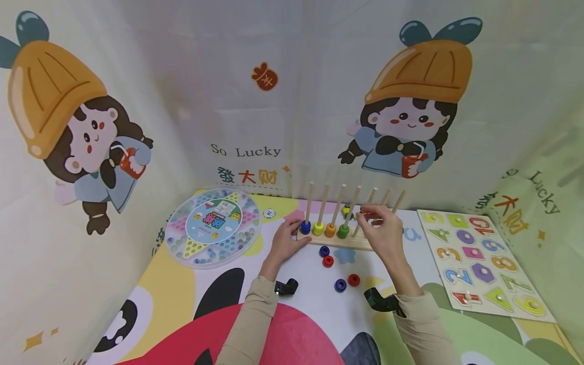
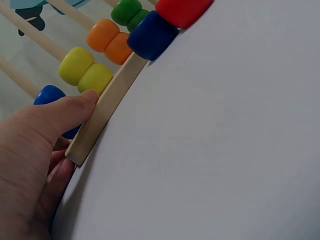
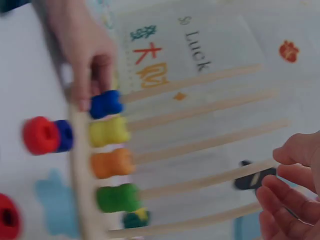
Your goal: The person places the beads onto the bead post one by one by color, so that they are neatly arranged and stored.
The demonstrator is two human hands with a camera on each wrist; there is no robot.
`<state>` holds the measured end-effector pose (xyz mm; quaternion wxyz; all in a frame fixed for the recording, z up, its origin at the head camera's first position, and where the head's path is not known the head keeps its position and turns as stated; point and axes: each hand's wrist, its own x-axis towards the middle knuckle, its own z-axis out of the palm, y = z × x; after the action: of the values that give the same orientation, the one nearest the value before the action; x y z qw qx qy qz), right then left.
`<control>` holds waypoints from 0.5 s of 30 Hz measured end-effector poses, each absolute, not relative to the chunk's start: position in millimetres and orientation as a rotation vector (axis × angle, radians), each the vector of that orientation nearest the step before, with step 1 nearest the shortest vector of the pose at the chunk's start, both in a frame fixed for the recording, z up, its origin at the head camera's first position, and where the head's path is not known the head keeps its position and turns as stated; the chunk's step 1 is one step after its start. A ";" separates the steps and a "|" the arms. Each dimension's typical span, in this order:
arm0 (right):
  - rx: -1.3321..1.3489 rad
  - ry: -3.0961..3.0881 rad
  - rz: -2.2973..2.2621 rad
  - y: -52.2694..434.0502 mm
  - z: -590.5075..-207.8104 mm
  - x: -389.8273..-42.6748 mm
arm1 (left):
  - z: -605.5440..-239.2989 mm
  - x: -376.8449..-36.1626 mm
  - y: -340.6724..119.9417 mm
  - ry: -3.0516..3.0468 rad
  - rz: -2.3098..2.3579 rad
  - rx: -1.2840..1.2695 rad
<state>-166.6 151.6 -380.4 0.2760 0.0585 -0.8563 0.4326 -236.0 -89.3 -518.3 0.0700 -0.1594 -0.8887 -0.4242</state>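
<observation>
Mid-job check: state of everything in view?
Wooden peg rack: upright
Left hand: gripping rack
Right hand: fingers bent, no bead visible
Blue bead stack: threaded
Yellow bead stack: threaded
Orange bead stack: threaded
Green bead stack: threaded
Fifth peg from left: bare
Two blue beads: loose
Two red beads: loose
Number puzzle board: flat, filled
Chinese checkers board: flat
</observation>
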 end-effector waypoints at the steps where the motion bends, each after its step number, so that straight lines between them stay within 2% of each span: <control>1: 0.148 -2.330 1.179 152.3 -387.2 -166.0 | -518.6 -236.0 -89.7 -2.680 -1.271 -0.474; 15: 0.157 -2.744 1.250 131.9 -465.9 -146.1 | -521.1 -238.1 -89.4 -2.679 -1.281 -0.467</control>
<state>-146.1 131.9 -465.9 0.0611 0.0519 -0.9071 0.4132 -238.1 -89.4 -521.1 0.0679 -0.1552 -0.8891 -0.4251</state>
